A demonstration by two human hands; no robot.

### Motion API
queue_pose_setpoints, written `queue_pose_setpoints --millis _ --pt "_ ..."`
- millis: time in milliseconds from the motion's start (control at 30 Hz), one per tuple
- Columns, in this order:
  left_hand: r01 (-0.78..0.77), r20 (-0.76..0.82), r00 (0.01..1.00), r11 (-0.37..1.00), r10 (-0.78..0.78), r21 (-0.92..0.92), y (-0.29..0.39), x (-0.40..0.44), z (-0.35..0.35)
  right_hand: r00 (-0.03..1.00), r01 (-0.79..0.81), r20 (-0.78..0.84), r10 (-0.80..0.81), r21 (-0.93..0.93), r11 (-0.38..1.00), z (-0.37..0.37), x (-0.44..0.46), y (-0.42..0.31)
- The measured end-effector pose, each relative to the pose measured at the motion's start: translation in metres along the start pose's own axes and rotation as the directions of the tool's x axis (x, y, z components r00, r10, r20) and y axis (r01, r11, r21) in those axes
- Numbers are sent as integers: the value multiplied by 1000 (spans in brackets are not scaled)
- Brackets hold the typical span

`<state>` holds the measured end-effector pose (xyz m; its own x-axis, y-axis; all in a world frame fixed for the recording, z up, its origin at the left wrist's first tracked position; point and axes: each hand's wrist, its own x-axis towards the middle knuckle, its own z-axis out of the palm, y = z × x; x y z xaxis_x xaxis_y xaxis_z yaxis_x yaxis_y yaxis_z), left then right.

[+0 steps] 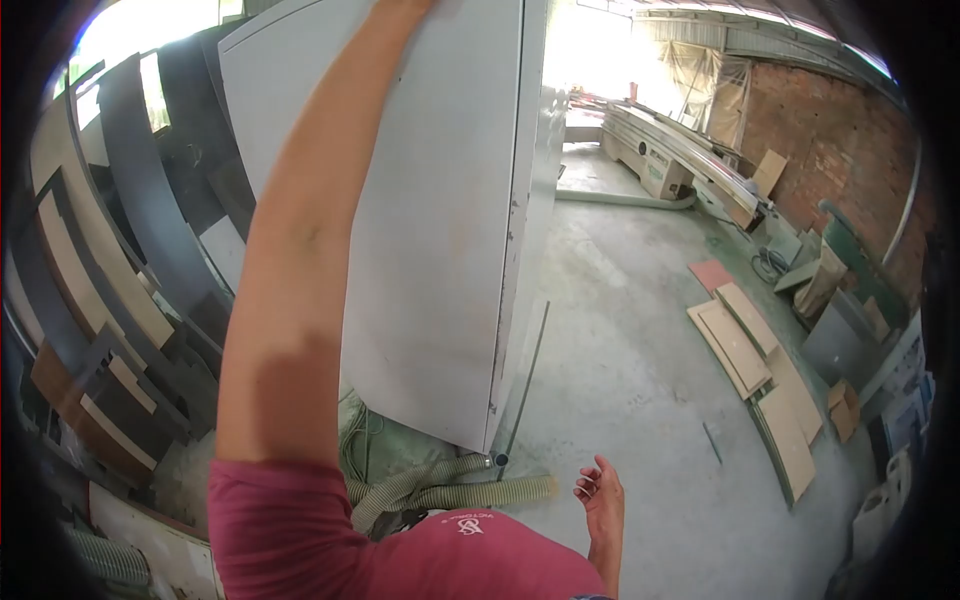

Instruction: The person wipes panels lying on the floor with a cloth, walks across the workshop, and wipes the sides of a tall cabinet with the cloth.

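Observation:
A tall light-grey metal cabinet point(430, 240) stands close in front of me. My left arm reaches up across its face, and my left hand point(408, 4) is at the top edge of the view by the cabinet. Its fingers are cut off, so its grip does not show. Low on the right, my right hand point(602, 497) hangs in the air beside my body. Its fingers are loosely bent and apart, with nothing in them. Ribbed flexible hoses point(480, 492) lie on the floor at the cabinet's base, left of my right hand.
Many boards and panels point(140, 190) lean upright at the left. On the floor to the right lie cut beige boards point(765, 375) and a small cardboard box point(843, 408). A long machine point(655, 150) stands farther back, near a brick wall point(830, 140).

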<state>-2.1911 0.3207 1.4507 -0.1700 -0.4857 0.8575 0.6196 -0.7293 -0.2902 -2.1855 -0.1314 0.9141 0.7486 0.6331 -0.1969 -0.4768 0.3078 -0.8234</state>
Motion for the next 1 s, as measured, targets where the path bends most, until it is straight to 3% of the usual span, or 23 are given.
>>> queue_pose_setpoints --millis 67,133,200,233,267,300,333,433,500,533,567,600,633,667,700,733,767,800,867,900,933,967,1000 --pt "181 164 975 969 -153 -169 15 -20 -23 999 44 -13 -43 21 999 2 -12 12" --pt "-21 75 997 981 36 -194 15 -84 -33 983 27 -182 -27 1 1000 1 -20 26" --pt "-69 140 984 958 112 -279 43 -185 -87 965 50 -258 -40 33 998 2 -27 43" --pt "0 272 948 856 164 -517 54 -246 -125 943 64 -332 -40 62 996 4 -29 50" --pt "-75 366 897 902 248 -426 69 -317 -165 919 62 -394 -23 87 994 10 -30 54" --pt "-28 657 607 838 447 -544 70 -409 -196 921 73 -387 -33 89 993 12 -31 63" --pt "45 567 683 748 461 -663 71 -419 -228 916 90 -399 -39 110 990 14 -28 71" --pt "82 478 738 640 475 -764 34 -387 -202 911 168 -400 -97 146 975 47 -8 68" --pt "129 433 811 602 393 -788 2 -296 -150 943 164 -309 -126 101 981 67 3 65" --pt "47 390 825 639 408 -768 -18 -237 -116 943 171 -307 -132 103 980 78 9 64" --pt "155 364 911 659 193 -736 -33 -181 -84 939 172 -316 -134 96 980 89 16 62" --pt "-17 97 988 700 123 -714 -46 -132 -48 936 168 -328 -130 93 981 100 23 62" --pt "-11 111 984 681 136 -733 -59 -81 -23 931 157 -348 -109 112 981 113 25 71" --pt "22 170 983 882 67 -471 -71 -25 -5 941 183 -311 -137 122 976 123 31 73" --pt "44 196 981 987 -12 -156 -74 -1 4 947 214 -270 -172 134 968 129 38 78" --pt "40 198 980 984 -5 -171 -73 -7 4 950 225 -251 -185 145 963 134 40 86" --pt "-21 15 1000 968 25 -250 -73 -18 0 948 228 -260 -183 154 961 138 41 94" --pt "-91 -168 985 945 40 -313 -72 -35 -6 955 209 -249 -161 179 961 141 39 102" --pt "-130 -47 991 967 123 -218 -44 -136 -43 962 198 -226 -150 207 958 142 36 112" --pt "-183 179 953 934 245 -306 -31 -211 -72 965 167 -232 -119 198 966 141 34 118" --pt "60 427 853 757 300 -651 -12 -270 -124 967 132 -240 -85 188 973 138 29 126" --pt "-12 710 338 757 618 -653 7 -340 -174 968 136 -235 -90 187 973 131 23 136" --pt "-209 335 667 599 665 -773 14 -429 -209 967 115 -246 -64 198 973 123 20 144"
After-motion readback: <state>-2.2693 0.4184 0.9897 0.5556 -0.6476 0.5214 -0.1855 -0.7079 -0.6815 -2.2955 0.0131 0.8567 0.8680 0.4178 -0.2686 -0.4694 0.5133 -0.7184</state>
